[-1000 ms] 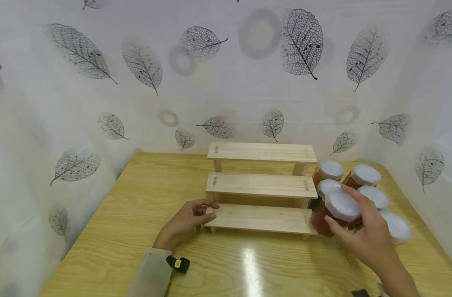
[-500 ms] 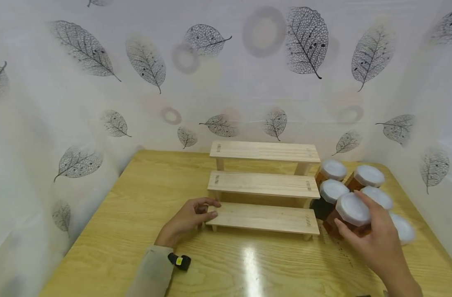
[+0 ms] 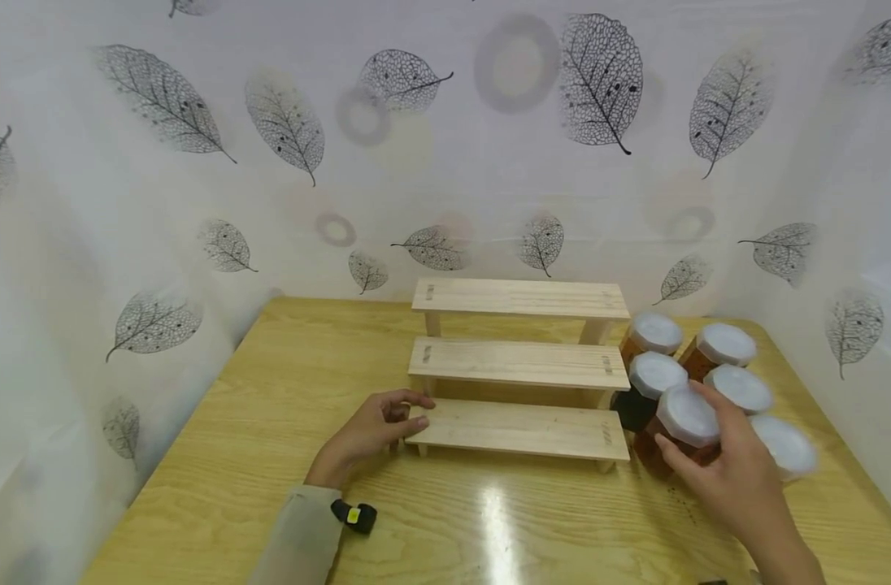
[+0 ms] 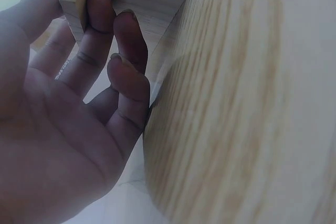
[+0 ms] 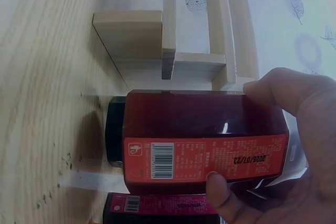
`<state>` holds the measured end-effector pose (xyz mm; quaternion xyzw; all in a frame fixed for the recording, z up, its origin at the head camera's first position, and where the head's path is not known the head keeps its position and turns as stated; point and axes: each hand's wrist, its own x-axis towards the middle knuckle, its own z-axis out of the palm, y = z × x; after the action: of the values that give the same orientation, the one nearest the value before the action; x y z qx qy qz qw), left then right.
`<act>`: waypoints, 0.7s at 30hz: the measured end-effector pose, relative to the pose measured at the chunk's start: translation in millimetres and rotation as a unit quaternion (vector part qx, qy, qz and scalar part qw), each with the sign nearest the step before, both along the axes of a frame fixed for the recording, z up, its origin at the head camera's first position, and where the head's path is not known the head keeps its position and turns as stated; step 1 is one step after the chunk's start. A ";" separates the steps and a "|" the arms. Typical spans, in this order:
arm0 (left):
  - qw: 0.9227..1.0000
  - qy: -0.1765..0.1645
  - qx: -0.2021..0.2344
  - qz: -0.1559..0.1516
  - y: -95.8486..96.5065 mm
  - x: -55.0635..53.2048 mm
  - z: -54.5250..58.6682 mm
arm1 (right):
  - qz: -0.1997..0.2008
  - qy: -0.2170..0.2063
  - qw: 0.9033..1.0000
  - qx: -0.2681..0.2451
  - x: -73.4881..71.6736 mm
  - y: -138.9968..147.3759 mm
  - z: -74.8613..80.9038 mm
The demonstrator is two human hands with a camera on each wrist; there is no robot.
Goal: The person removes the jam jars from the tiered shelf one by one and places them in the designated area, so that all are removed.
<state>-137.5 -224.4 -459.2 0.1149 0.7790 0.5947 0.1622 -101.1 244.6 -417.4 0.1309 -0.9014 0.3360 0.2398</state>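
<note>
A pale wooden three-step stand [image 3: 519, 361] stands on the table. My left hand [image 3: 372, 431] grips the left end of its lowest step [image 3: 519, 428]; in the left wrist view the curled fingers [image 4: 128, 77] reach against the wood near a leg [image 4: 73, 3]. My right hand [image 3: 734, 479] holds a jar [image 3: 687, 416] with a white faceted lid, just right of the lowest step. In the right wrist view this jar [image 5: 184, 114] shows dark red contents and a red label with a barcode, thumb and fingers around its lid end. Its base is close over the table.
Several white-lidded jars [image 3: 738, 388] stand grouped right of the stand, beside and behind the held one. One nearby jar [image 5: 168, 204] has a magenta label. Leaf-patterned sheeting [image 3: 431, 179] hangs along the back and both sides of the table [image 3: 284, 366].
My right hand has brought the jar rightward and down, away from over the lowest step's right end to beside it. My left hand stays at the step's left end.
</note>
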 end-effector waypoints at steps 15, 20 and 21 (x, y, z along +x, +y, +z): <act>1.000 0.005 0.000 -0.001 -0.8 -2.5 -0.1 | -0.004 -0.019 1.000 0.010 0.5 -6.1 -10.4; 1.000 0.012 -0.002 -0.007 -1.5 -2.6 -3.1 | -0.003 -0.023 1.000 0.009 0.2 -7.3 -15.9; 1.000 0.011 -0.001 -0.007 -1.6 -2.2 -3.3 | -0.003 -0.022 1.000 0.008 0.5 -7.6 -16.8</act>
<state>-139.7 -225.9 -462.6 0.1269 0.7807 0.5912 0.1578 -100.5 237.0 -434.2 0.1231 -0.9095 0.3306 0.2198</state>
